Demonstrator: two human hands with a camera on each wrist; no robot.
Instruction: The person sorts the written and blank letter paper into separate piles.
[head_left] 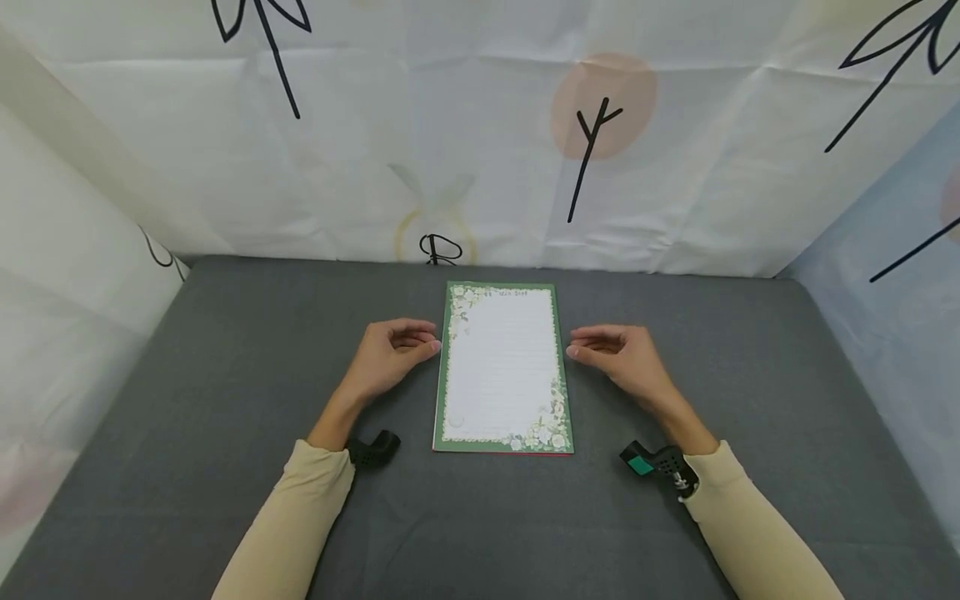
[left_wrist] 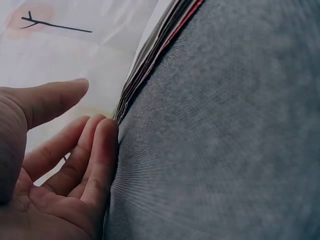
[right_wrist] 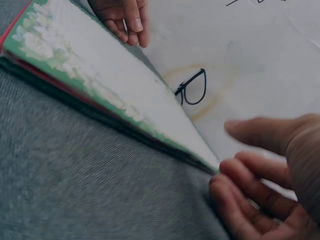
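Observation:
A pad of lined paper [head_left: 498, 367] with a green border and white flowers lies flat on the grey cloth, between both hands. Its edge [left_wrist: 155, 50] in the left wrist view shows several layers, with red near the bottom. My left hand [head_left: 390, 354] rests beside the pad's left side, fingers loosely bent and fingertips right at the edge. On the opposite side my right hand [head_left: 618, 354] mirrors it, thumb raised apart from the fingers. In the right wrist view its fingertips [right_wrist: 220, 187] are close to the pad's corner. Neither hand grips anything.
Dark grey cloth [head_left: 247, 375] covers the table. White fabric [head_left: 480, 125] with plant drawings hangs behind and at both sides. Black wrist mounts [head_left: 375, 450] stick out inward from the beige sleeves [head_left: 292, 517].

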